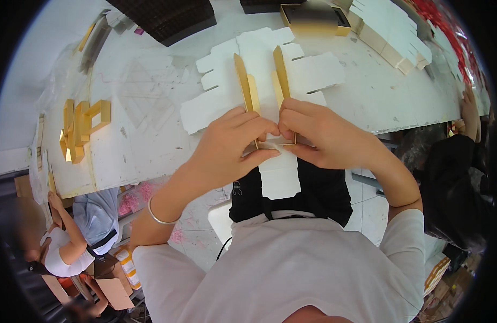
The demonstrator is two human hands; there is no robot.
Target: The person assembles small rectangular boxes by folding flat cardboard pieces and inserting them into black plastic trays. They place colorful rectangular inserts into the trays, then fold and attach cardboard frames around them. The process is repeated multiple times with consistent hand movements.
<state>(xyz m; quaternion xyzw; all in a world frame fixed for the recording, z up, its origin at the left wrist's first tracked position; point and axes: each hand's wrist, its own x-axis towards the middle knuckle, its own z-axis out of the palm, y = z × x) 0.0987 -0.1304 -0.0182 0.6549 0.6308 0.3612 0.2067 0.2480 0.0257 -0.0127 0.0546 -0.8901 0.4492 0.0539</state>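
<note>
A gold cardboard piece is folded at the table's near edge, its two long side flaps standing up and its near end between my hands. My left hand pinches its left near corner, thumb below and fingers curled above. My right hand grips the right near corner in the same way, the fingertips of both hands almost meeting. Beneath lie white die-cut cardboard blanks with slotted flaps. A white flap hangs past the table edge over my lap. Part of the gold end is hidden by my fingers.
Folded gold frames stand on the left of the white table. At the back are dark ribbed stacks and a black-and-gold box. White flat cartons lie back right. Other people work at both sides.
</note>
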